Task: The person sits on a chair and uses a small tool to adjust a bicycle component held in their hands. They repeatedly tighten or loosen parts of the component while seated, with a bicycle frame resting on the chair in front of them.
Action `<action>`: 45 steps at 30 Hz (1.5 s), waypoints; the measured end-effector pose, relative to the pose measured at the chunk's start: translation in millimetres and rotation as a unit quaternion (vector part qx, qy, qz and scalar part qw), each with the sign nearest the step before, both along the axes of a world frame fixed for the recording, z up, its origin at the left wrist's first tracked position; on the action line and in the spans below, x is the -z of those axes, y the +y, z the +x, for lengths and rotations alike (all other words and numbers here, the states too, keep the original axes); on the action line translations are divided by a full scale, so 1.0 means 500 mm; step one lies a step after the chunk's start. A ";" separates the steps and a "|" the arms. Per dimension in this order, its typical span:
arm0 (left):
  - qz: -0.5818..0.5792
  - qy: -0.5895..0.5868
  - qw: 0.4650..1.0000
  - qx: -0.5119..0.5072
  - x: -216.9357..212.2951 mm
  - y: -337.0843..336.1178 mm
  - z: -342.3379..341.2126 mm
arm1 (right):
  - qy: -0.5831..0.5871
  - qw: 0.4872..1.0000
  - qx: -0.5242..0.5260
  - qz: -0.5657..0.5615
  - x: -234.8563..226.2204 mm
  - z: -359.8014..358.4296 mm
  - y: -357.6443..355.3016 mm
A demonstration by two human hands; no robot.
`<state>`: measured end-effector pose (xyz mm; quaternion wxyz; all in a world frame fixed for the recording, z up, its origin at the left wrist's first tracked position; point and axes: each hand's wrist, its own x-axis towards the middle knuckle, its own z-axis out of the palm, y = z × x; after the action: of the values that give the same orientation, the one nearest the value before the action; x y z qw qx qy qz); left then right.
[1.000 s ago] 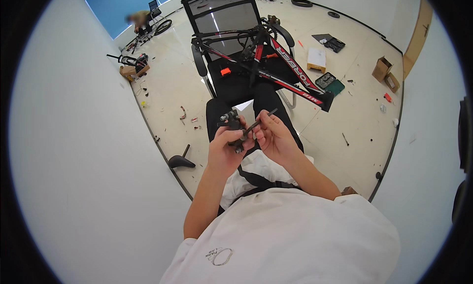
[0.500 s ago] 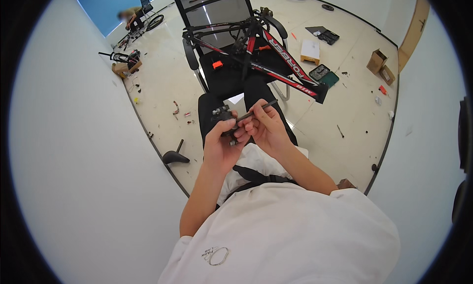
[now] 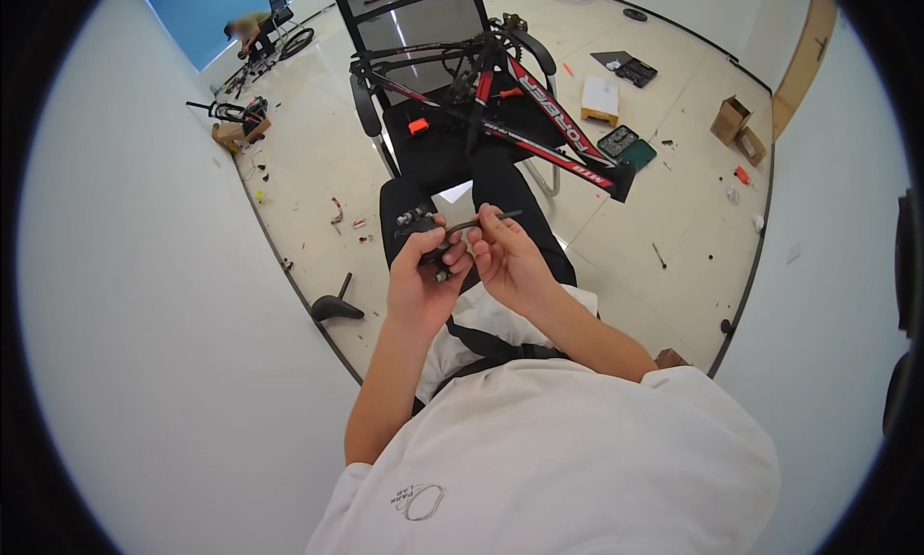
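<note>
Over my lap, my left hand (image 3: 422, 274) is closed around a black brake caliper (image 3: 414, 226) with silver bolts, partly covered by the fingers. Beside it, my right hand (image 3: 515, 263) pinches a dark hex key (image 3: 509, 214) between thumb and fingers. The key's bent end reaches to the caliper by my left thumb; whether it sits in a bolt is hidden. Beyond my knees, a black and red bicycle frame (image 3: 549, 151) lies across the seat and arms of a black chair (image 3: 423, 155). A small orange piece (image 3: 418, 127) rests on that seat.
A black saddle with its post (image 3: 337, 307) lies by the left wall. Right of the chair are a green tool case (image 3: 637, 154), a white and yellow box (image 3: 601, 100) and cardboard boxes (image 3: 731, 119). Another person (image 3: 252, 33) bends over parts at the far left.
The hex key has turned from a steep upward slant to nearly level, showing its bend. My right hand has turned with it. The whole view has shifted slightly.
</note>
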<state>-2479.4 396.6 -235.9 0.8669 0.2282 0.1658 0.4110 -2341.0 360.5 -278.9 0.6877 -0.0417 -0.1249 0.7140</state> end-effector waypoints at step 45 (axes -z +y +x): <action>0.154 0.135 0.979 -0.014 -0.038 0.014 -0.034 | -0.700 0.663 0.239 0.117 -0.148 0.081 0.109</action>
<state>-2496.4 403.6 -216.9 0.7851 0.4096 0.2196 0.4094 -2300.6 415.2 -204.9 0.5440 -0.4768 -0.6374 0.2654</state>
